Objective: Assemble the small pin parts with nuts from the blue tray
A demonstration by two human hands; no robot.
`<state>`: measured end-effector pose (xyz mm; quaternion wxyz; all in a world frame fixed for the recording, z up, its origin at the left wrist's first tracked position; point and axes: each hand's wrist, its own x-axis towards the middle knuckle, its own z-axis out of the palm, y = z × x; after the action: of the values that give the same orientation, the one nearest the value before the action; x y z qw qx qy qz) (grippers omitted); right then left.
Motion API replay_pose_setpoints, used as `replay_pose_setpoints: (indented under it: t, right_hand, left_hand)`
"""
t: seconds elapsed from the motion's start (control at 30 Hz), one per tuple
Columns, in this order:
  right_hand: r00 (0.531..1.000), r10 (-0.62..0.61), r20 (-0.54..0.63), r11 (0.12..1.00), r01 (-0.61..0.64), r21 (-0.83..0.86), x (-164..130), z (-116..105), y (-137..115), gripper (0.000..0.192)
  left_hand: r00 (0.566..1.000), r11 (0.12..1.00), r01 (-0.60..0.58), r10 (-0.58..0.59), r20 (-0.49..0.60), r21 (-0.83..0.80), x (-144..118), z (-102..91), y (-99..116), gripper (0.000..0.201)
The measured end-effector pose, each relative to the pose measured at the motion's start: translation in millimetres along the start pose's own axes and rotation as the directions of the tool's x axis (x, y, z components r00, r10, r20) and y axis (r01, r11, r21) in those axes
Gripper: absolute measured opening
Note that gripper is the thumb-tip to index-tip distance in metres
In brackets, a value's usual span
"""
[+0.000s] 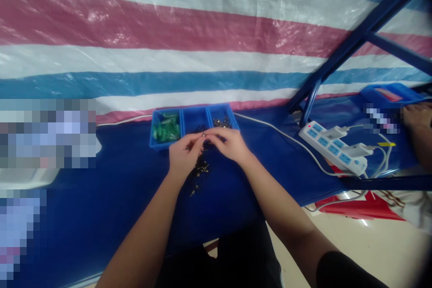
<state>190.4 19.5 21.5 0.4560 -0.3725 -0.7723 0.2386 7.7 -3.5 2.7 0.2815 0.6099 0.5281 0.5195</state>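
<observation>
My left hand (184, 153) and my right hand (231, 143) meet just in front of a blue divided tray (166, 146). Thumbs and fingertips of both pinch a tiny shiny piece, too small to name. Under and between the hands lies a loose pile of small metal parts (200, 170), some dark and some brass-coloured, like screws. Green pieces (166, 128) fill the tray's left compartment. Brass and silver-coloured small parts (222, 122) lie in the right one. My hands partly hide the middle compartment, where some dark bits show at the front.
A white power strip (332, 146) with plugs stands to the right, its cable (280, 130) running behind the tray. Blue metal frame bars (351, 42) rise at the right. Another person's hand (416, 114) rests near a second blue tray (391, 94). Striped sheeting hangs behind.
</observation>
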Motion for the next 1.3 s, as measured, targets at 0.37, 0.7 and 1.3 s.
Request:
replay_pose_setpoints:
  t: [0.37,0.7,1.3]
  right_hand:
    - [0.998,-0.035,-0.06,0.998,0.031,-0.058,0.9,-3.4,-1.2,0.018]
    - [0.999,-0.005,-0.041,0.999,0.004,-0.041,1.3,-3.7,-0.9,0.019]
    - [0.993,0.087,0.082,0.996,-0.086,-0.015,2.1,-6.7,-4.7,0.026]
  left_hand:
    - [1.0,0.999,-0.016,0.015,0.022,0.049,-0.3,-1.4,1.1,0.023]
    - [0.999,0.998,-0.044,0.043,0.026,0.041,0.0,-1.7,3.6,0.026]
    - [0.999,0.998,-0.039,0.038,0.022,0.055,-0.7,-1.7,5.0,0.026]
